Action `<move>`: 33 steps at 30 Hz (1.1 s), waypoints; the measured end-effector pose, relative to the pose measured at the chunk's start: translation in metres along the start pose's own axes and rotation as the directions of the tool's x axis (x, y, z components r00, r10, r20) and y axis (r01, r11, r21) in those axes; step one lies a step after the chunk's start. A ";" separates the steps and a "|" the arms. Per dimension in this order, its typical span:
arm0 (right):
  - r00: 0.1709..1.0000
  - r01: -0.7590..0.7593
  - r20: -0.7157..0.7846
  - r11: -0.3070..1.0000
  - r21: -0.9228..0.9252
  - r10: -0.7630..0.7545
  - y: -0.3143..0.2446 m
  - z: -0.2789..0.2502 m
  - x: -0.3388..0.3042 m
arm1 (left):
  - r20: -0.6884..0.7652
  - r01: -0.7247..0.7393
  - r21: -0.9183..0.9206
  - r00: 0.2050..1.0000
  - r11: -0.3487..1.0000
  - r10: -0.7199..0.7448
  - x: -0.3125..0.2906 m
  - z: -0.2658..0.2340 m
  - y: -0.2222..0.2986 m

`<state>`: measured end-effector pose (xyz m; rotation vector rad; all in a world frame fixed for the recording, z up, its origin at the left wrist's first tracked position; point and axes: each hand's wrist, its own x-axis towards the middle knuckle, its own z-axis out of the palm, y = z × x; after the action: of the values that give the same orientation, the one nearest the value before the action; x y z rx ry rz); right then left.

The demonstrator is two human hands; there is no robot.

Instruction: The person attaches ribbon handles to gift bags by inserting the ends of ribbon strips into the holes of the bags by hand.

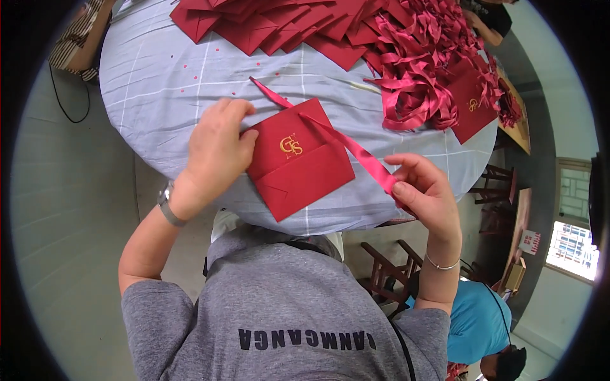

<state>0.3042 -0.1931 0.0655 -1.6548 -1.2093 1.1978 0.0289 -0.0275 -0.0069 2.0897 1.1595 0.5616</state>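
A flat-folded red paper gift bag (302,168) with a gold emblem lies tilted on the cloth in front of me. A pink-red satin ribbon (359,152) runs from the bag's upper part to my right hand (426,193), where thumb and fingers pinch it. The ribbon's other end sticks out past the bag's far edge and ends in a dark, narrow tip. By the bag's left edge is my left hand (222,140), thumb and forefinger apart. Its thumb is at the edge; whether it presses on the paper I cannot tell.
A heap of flat red bags (273,25) covers the far side of the round table with its grey-blue checked cloth (152,82). A tangle of ribbons (422,95) lies at right, beside another bag (473,101). Other people sit around; wooden stools (387,270) stand behind right.
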 end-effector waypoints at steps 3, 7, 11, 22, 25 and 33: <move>1.000 -0.006 0.027 0.965 0.261 -0.001 -0.003 0.013 -0.002 | -0.236 -0.493 0.133 0.827 0.860 0.510 -0.016 0.017 0.040; 0.995 -0.080 0.089 0.881 0.467 0.043 -0.014 0.036 0.002 | -0.273 -0.657 -0.093 0.739 0.748 0.616 -0.041 0.039 0.078; 0.985 -0.160 0.146 0.799 0.579 0.091 -0.007 0.044 0.007 | -0.289 -0.767 0.027 0.608 0.641 0.740 -0.039 0.047 0.075; 0.720 0.648 0.106 0.609 -0.458 -0.686 -0.010 0.075 0.016 | -0.315 -0.491 -0.366 0.865 0.791 0.391 -0.047 0.052 0.065; 0.679 0.674 0.050 0.596 -0.437 -0.732 0.001 0.084 0.022 | -0.293 -0.476 -0.339 0.873 0.811 0.390 -0.050 0.051 0.060; 0.893 0.449 0.095 0.854 -0.262 -0.440 0.017 0.112 0.033 | -0.223 -0.181 0.300 0.941 0.936 0.254 -0.037 0.013 0.011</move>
<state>0.2051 -0.1612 0.0094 -1.4312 -1.7324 0.7907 0.0242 -0.0680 -0.0091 2.4631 1.2115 0.8408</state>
